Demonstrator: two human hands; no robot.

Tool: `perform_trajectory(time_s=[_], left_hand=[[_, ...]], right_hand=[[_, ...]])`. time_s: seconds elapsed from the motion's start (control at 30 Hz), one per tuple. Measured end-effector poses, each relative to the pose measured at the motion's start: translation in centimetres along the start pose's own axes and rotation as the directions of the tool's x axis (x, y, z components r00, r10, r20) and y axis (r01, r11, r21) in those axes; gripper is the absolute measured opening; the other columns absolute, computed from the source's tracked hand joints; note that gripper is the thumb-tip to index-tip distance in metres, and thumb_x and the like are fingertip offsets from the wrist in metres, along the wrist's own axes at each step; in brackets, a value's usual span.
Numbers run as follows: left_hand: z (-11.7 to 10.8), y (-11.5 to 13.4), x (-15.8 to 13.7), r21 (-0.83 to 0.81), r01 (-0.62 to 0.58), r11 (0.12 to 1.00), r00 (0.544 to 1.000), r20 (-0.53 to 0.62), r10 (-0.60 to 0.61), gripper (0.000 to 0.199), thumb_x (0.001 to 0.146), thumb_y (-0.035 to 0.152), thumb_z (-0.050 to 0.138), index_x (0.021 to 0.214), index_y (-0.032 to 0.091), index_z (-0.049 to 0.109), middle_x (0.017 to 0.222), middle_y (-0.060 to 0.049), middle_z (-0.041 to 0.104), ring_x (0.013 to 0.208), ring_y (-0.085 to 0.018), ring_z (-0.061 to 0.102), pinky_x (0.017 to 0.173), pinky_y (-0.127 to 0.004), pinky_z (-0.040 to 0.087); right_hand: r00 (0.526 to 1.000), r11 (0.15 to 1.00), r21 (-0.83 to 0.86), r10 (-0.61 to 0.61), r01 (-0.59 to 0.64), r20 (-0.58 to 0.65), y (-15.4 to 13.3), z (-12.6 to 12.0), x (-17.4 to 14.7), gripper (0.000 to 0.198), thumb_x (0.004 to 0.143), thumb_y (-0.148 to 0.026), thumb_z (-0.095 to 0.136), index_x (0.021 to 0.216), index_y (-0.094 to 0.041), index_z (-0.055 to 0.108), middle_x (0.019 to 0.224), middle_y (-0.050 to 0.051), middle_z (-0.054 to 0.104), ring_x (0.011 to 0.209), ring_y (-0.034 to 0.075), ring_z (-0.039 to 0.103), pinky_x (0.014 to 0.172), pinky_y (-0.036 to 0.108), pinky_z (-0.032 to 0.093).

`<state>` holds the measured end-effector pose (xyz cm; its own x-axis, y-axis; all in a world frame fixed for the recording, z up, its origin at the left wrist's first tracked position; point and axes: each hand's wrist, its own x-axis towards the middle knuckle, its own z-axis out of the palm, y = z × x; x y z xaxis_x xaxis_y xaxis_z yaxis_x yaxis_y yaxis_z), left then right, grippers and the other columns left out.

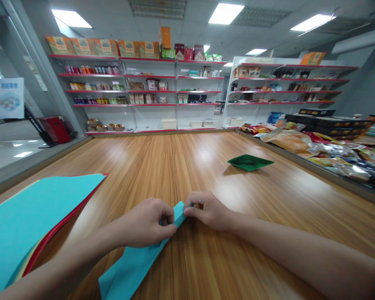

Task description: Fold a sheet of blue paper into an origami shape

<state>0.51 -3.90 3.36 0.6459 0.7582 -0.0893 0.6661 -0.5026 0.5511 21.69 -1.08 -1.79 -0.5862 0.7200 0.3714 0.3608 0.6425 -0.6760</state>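
A folded strip of light-blue paper (137,264) runs slantwise over the wooden table, its wide end toward me and its narrow end pointing away. My left hand (153,223) is closed on the strip's upper part, thumb along its edge. At the far tip, my right hand (208,210) pinches the paper between thumb and bent fingers. Part of the strip is hidden under the left hand and wrist. Farther off to the right lies a dark green folded paper shape (251,162), a diamond with raised edges; neither hand touches it.
A stack of coloured paper sheets (46,204), blue on top with red and cream below, lies at the left. Packaged snacks (331,154) and black boxes (328,123) crowd beyond the table's right rim. Stocked shelves (150,77) stand behind the table (181,162).
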Motion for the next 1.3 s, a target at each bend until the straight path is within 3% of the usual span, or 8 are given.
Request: perform_trajectory(time_s=[0.37, 0.5, 0.67, 0.87, 0.97, 1.07, 1.2, 1.3], left_hand=[[-1.0, 0.9, 0.0, -0.193, 0.106, 0.975, 0.994, -0.01, -0.11, 0.014, 0.075, 0.025, 0.049, 0.069, 0.016, 0.058, 0.062, 0.002, 0.051, 0.061, -0.013, 0.051, 0.056, -0.023, 0.035], [-0.4, 1.2, -0.2, -0.078, 0.03, 0.997, 0.99, -0.134, -0.04, 0.012, 0.075, 0.024, 0.052, 0.072, 0.017, 0.062, 0.091, -0.004, 0.062, 0.087, -0.02, 0.057, 0.08, -0.032, 0.042], [1.1, 1.2, 0.0, -0.184, 0.018, 0.983, 0.998, -0.061, -0.03, 0.012, 0.071, 0.03, 0.064, 0.076, 0.019, 0.065, 0.129, -0.009, 0.048, 0.117, -0.03, 0.048, 0.097, -0.043, 0.036], [1.4, 0.9, 0.6, -0.333, -0.039, 0.942, 0.992, -0.127, -0.004, 0.014, 0.074, 0.026, 0.059, 0.063, 0.018, 0.061, 0.117, -0.007, 0.055, 0.116, -0.027, 0.048, 0.1, -0.041, 0.034], [1.4, 0.2, 1.0, -0.497, -0.083, 0.864, 0.984, -0.179, -0.009, 0.021, 0.074, 0.028, 0.058, 0.055, 0.017, 0.056, 0.114, -0.007, 0.058, 0.119, -0.028, 0.046, 0.1, -0.042, 0.033], [1.4, -0.1, 1.2, -0.608, -0.132, 0.783, 0.944, -0.317, -0.087, 0.024, 0.076, 0.03, 0.059, 0.055, 0.018, 0.055, 0.114, -0.008, 0.06, 0.124, -0.029, 0.042, 0.103, -0.044, 0.03], [1.4, 0.6, 0.7, -0.627, -0.266, 0.733, 0.836, -0.529, -0.149, 0.029, 0.081, 0.034, 0.058, 0.057, 0.018, 0.054, 0.118, -0.007, 0.058, 0.123, -0.028, 0.043, 0.104, -0.043, 0.03], [1.9, 1.3, 0.2, -0.595, -0.321, 0.736, 0.81, -0.576, -0.113, 0.03, 0.083, 0.035, 0.056, 0.058, 0.018, 0.054, 0.116, -0.007, 0.058, 0.123, -0.029, 0.041, 0.103, -0.042, 0.032]], right_hand=[[0.994, 0.978, 0.182, 0.106, -0.1, -0.022, 0.7, -0.2, -0.1, 0.029, 0.087, -0.04, 0.055, 0.075, -0.014, 0.06, 0.064, -0.001, 0.054, 0.06, 0.01, 0.047, 0.054, 0.022, 0.037], [0.999, 0.987, 0.163, 0.021, -0.016, -0.034, 0.5, -0.1, 0.1, 0.034, 0.087, -0.045, 0.054, 0.074, -0.015, 0.061, 0.067, 0.0, 0.056, 0.063, 0.011, 0.05, 0.058, 0.023, 0.04], [0.994, 0.987, 0.128, -0.1, 0.095, 0.033, 0.0, 0.2, -0.1, 0.039, 0.086, -0.051, 0.054, 0.069, -0.017, 0.064, 0.073, 0.003, 0.058, 0.071, 0.014, 0.055, 0.067, 0.028, 0.044], [0.992, 0.983, 0.149, -0.102, 0.111, -0.069, -0.4, 0.2, -0.3, 0.029, 0.088, -0.042, 0.055, 0.074, -0.018, 0.062, 0.077, 0.003, 0.061, 0.078, 0.015, 0.056, 0.074, 0.03, 0.046], [0.985, 0.984, 0.158, -0.053, 0.08, -0.166, 0.0, 0.4, -0.2, 0.021, 0.085, -0.039, 0.06, 0.094, -0.019, 0.061, 0.096, 0.006, 0.06, 0.09, 0.017, 0.056, 0.084, 0.033, 0.046], [0.954, 0.97, 0.234, 0.135, -0.072, -0.269, 0.5, 0.8, -0.1, 0.058, 0.082, -0.041, 0.063, 0.131, -0.02, 0.039, 0.116, 0.011, 0.052, 0.096, 0.018, 0.054, 0.085, 0.035, 0.048], [0.963, 0.853, 0.482, 0.261, -0.198, -0.067, -1.0, 1.9, -0.5, 0.064, 0.085, -0.05, 0.056, 0.135, -0.018, 0.034, 0.121, 0.014, 0.049, 0.096, 0.018, 0.056, 0.086, 0.037, 0.048], [0.987, 0.686, 0.711, 0.079, -0.154, 0.138, -3.7, 3.0, -1.2, 0.061, 0.084, -0.053, 0.056, 0.132, -0.02, 0.039, 0.119, 0.012, 0.053, 0.098, 0.018, 0.057, 0.09, 0.037, 0.046]])
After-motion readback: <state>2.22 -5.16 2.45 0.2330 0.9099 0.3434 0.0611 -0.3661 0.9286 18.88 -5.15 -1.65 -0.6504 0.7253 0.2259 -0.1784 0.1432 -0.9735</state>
